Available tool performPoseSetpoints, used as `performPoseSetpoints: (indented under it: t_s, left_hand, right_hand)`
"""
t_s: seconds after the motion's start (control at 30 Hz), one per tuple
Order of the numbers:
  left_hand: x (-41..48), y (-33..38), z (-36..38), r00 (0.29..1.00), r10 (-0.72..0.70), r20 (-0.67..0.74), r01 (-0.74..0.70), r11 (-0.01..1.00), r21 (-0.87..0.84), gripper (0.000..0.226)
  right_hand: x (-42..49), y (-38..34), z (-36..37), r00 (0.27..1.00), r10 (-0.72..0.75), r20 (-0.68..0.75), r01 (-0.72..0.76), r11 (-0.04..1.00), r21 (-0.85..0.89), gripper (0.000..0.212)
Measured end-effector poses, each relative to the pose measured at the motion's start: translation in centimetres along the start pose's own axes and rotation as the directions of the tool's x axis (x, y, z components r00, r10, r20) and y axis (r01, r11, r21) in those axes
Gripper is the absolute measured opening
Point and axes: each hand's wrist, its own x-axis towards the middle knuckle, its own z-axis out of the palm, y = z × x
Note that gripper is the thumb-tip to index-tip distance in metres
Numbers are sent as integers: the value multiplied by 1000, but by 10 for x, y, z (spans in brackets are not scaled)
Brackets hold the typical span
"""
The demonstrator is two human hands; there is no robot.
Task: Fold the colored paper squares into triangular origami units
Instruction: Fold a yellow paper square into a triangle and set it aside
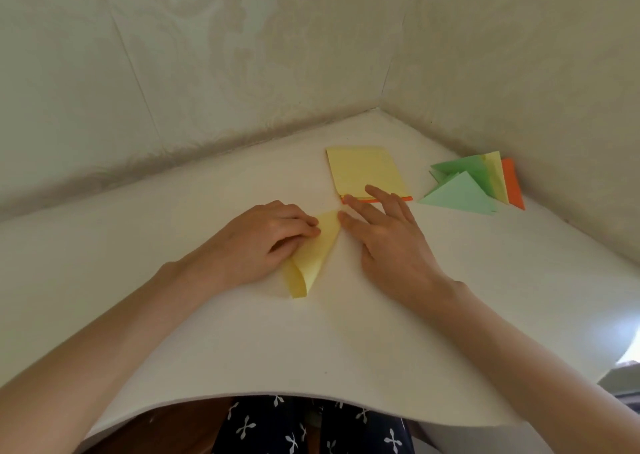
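Yellow paper square (pixel 313 252), partly folded, lies on the white desk (pixel 242 342) at centre, directly ahead of the person. Head view: its long axis runs diagonally, from a pointed far corner toward the right down to a loose, rounded curl at the near left end, where the layers are not yet pressed flat. The left hand (pixel 263 242) sits on the left half of the sheet with bent fingers (pixel 311 230) bearing on the upper layer and holding it in place; whether the thumb goes under a layer cannot be told. The right hand (pixel 391 242) lies flat on the desk with fingers straight and spread, holding nothing. Its index fingertip is just beside the far corner of the sheet, and its other fingers reach over the near edge of the stack of unfolded squares (pixel 363 169). The free right-hand edge of the sheet therefore faces the right hand, which is the nearer one to it. The crease probably has to be run along that axis, from the far corner toward the uncreased curl. Finished triangles (pixel 464 194) are piled well to the right, against the wall.
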Motion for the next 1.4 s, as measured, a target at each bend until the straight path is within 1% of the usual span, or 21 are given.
performPoseSetpoints:
  t_s: [0.13, 0.2, 0.47, 0.53, 0.6, 0.67, 0.7, 0.8, 0.9, 0.97, 1.03, 1.1, 1.13, 1.17, 1.2, 1.27, 1.4]
  left_hand:
    - [0, 2, -1, 1000, -13, 7, 13, 1000, -4, 45]
    - [1, 3, -1, 1000, -22, 6, 22, 1000, -14, 46]
    - [0, 6, -2, 999, -53, 4, 53, 998, -38, 49]
    - [0, 7, -2, 999, -52, -3, 52, 998, -31, 49]
    - [0, 8, -1, 999, -46, -16, 46, 999, -13, 47]
    - [-1, 9, -1, 999, -48, -20, 49, 999, 9, 47]
    - [-1, 10, -1, 998, -57, -11, 57, 998, 17, 48]
    - [-6, 13, -2, 993, -108, 40, 107, 994, 26, 60]
    - [-14, 16, -1, 992, -121, 45, 116, 987, 116, 69]
    - [-19, 18, 2, 991, -136, 4, 133, 974, 185, 70]
    - [-21, 20, 2, 990, -117, -79, 131, 970, 206, 61]
    - [-21, 22, -1, 988, -27, -153, 50, 987, 152, 43]
    - [-22, 23, -2, 987, 23, -161, -9, 996, 89, 34]
    - [-25, 25, -4, 989, 48, -141, -49, 999, 2, 29]
    - [-28, 28, -5, 993, 49, -104, -59, 994, -90, 26]
    - [-33, 31, -4, 999, 36, -24, -40, 980, -196, 24]
    - [-36, 26, -3, 999, -12, 52, 27, 957, -287, 25]
  right_hand:
    - [-14, -7, -7, 980, -198, -13, 198, 979, 41, 63]
    - [-23, -12, -10, 964, -266, 4, 265, 963, 53, 66]
    - [-52, -23, -26, 930, -357, 87, 350, 933, 85, 70]
    - [-52, -24, -30, 926, -361, 110, 338, 923, 182, 70]
    - [-47, -22, -32, 945, -297, 133, 238, 910, 340, 72]
    - [-41, -21, -30, 964, -224, 141, 144, 892, 429, 72]
    - [-40, -22, -28, 965, -219, 144, 137, 890, 435, 71]
    - [-48, -28, -23, 958, -264, 110, 204, 901, 383, 61]
    - [-58, -27, -24, 961, -270, 60, 230, 902, 366, 53]
    - [-57, -26, -25, 972, -229, 58, 185, 892, 413, 40]
    - [-50, -24, -23, 983, -169, 71, 114, 868, 482, 31]
    - [-42, -21, -20, 987, -137, 90, 70, 847, 526, 31]
    - [-39, -19, -18, 987, -135, 89, 67, 841, 536, 31]
    - [-37, -18, -17, 987, -135, 86, 66, 835, 547, 31]
    - [-37, -17, -17, 988, -131, 87, 59, 824, 563, 31]
    - [-37, -16, -17, 988, -125, 93, 46, 801, 596, 30]
    - [-37, -17, -16, 987, -146, 69, 77, 803, 591, 26]
